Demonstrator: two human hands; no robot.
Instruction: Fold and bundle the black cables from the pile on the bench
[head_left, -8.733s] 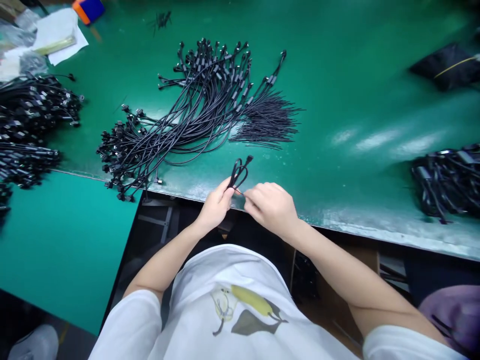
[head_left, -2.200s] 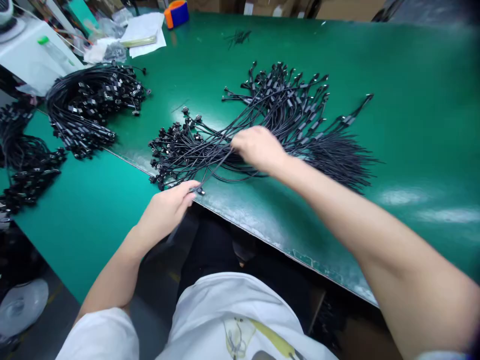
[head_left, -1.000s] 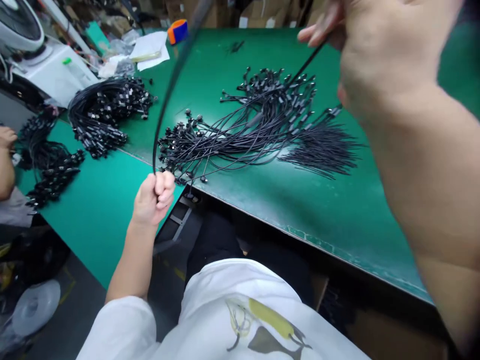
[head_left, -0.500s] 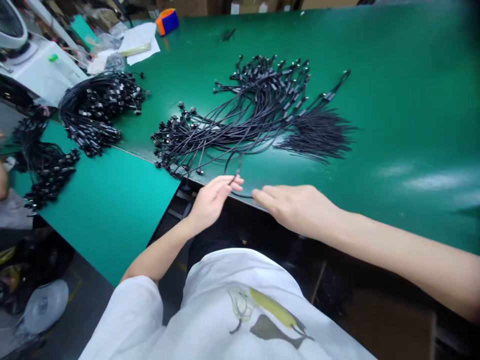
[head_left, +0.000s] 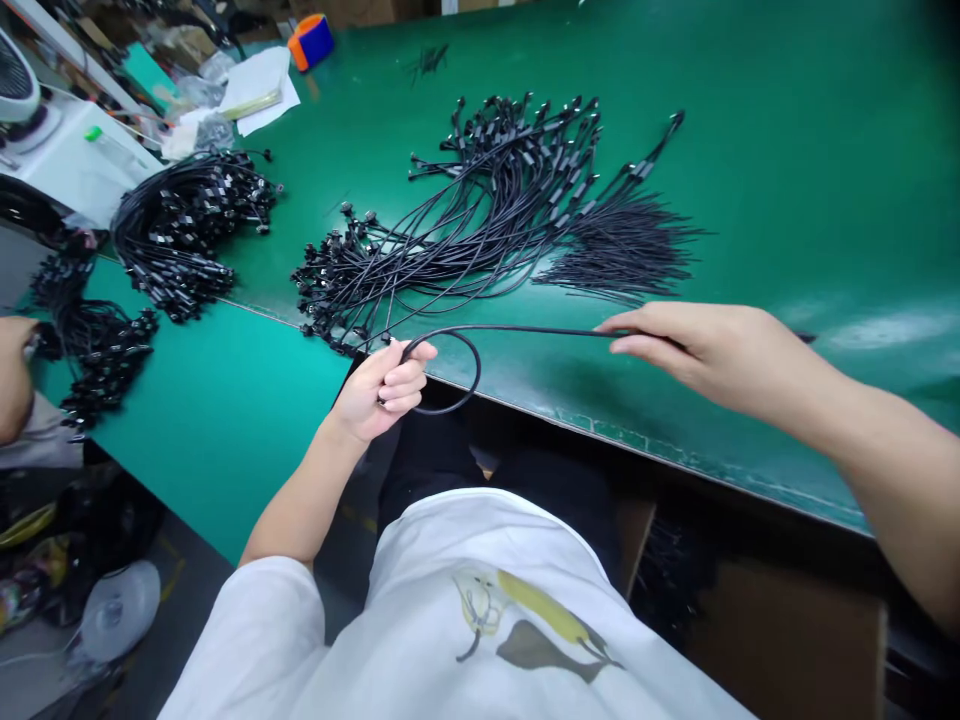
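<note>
A single black cable runs between my two hands, with a loop hanging beside the left one. My left hand is closed around the looped end at the table's front edge. Over the green table, my right hand pinches the straight stretch, and a dark cable end pokes out beyond it. Behind them lies a spread pile of black cables with small connectors at both sides. A bunch of thin black strips lies against the pile's right side.
Two more cable bundles lie at the left. An orange and blue roll, papers and a white machine stand farther back. Another person's arm shows at the left edge.
My right hand has moved right and slightly up, drawing the cable out into a long line. My left hand has shifted a little left, its fingers now curled round the cable.
</note>
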